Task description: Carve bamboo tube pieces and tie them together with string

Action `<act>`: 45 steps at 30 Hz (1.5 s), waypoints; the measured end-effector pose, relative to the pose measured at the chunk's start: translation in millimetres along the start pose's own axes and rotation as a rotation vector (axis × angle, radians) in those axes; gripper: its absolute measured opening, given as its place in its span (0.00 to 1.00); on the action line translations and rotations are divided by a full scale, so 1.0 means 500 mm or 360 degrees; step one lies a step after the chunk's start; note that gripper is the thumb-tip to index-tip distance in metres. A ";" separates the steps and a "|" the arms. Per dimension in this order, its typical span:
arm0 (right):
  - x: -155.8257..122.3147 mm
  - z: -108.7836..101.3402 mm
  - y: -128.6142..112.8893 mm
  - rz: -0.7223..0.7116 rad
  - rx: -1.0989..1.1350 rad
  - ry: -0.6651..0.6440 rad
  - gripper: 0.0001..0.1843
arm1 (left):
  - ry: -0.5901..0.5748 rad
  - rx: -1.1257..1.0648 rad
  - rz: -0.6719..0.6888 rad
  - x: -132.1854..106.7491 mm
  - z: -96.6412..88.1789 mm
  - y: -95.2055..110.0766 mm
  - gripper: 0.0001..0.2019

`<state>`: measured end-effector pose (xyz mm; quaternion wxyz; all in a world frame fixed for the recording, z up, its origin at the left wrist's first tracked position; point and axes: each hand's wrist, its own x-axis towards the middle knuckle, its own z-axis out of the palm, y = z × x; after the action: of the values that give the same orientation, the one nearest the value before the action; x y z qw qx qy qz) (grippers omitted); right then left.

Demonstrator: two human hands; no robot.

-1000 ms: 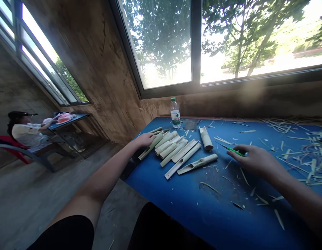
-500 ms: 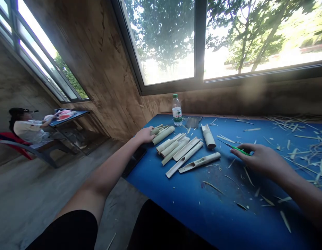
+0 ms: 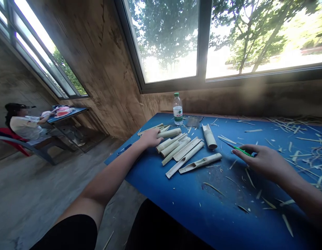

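My left hand (image 3: 151,138) is closed round the near end of a bamboo piece (image 3: 172,133) at the left end of the row. Other split and cut bamboo pieces (image 3: 187,149) lie side by side just right of it, and one with a notched opening (image 3: 200,163) rests in front. A short bamboo tube (image 3: 209,136) lies on its own farther right. In my right hand (image 3: 263,159) is a slim carving knife (image 3: 241,151) with a green handle, its thin blade pointing left over the table. The fingers pinch the handle from above.
Bamboo shavings (image 3: 306,152) cover the right side of the blue table (image 3: 161,187). At the back stand a water bottle (image 3: 178,110) and a small clear plastic item (image 3: 193,121). A blue tool (image 3: 124,149) lies by the left edge. Another person (image 3: 27,125) sits at a far table.
My left hand has moved slightly right and lifted or turned a bamboo piece, which now points more sideways. The blue tool at the left edge has come into sight. My right hand is nearly still.
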<state>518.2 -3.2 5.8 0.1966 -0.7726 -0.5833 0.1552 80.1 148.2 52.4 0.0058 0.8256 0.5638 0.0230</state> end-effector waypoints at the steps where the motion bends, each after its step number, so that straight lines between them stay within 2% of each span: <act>1: 0.000 -0.001 0.000 0.0004 0.0004 0.0003 0.47 | 0.0054 -0.0003 -0.0008 -0.003 -0.004 -0.002 0.17; 6: 0.002 0.001 0.003 0.0003 0.0019 0.0006 0.47 | 0.0362 0.0008 0.0009 -0.024 -0.009 -0.012 0.16; 11: 0.003 0.002 0.005 0.0006 0.0014 -0.0002 0.46 | 0.0618 0.0103 0.0166 -0.042 -0.001 -0.018 0.07; 17: 0.004 0.004 0.002 0.0007 0.0032 -0.0013 0.46 | 0.0687 0.0167 0.0186 -0.053 0.001 -0.025 0.11; 27: 0.005 0.004 0.005 -0.0008 0.0042 -0.0006 0.46 | 0.0761 0.0108 -0.0141 -0.069 -0.006 -0.044 0.04; 30: 0.005 0.003 0.004 0.0015 0.0034 -0.0032 0.45 | 0.0738 0.0051 -0.0248 -0.078 -0.007 -0.053 0.04; 33: 0.006 0.004 0.005 0.0013 0.0029 -0.0042 0.45 | 0.0626 -0.0013 -0.0309 -0.080 -0.008 -0.057 0.09; 37: 0.008 0.006 0.009 0.0023 0.0009 -0.0044 0.46 | 0.0310 -0.0082 -0.0338 -0.066 -0.004 -0.057 0.22; 40: 0.009 0.007 0.010 0.0033 0.0005 -0.0040 0.45 | 0.0098 -0.0124 -0.0295 -0.058 0.002 -0.048 0.26; 42: 0.011 0.008 0.012 0.0015 0.0020 -0.0033 0.44 | 0.0107 -0.0123 -0.0265 -0.065 0.007 -0.031 0.24; 45: 0.013 0.009 0.014 0.0013 0.0071 -0.0021 0.42 | 0.0281 -0.0095 -0.0193 -0.094 0.018 0.012 0.21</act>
<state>523.5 1.8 -1.6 0.2094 -0.7694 -0.5779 0.1739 69.2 102.5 42.3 -0.0179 0.7842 0.6101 0.1120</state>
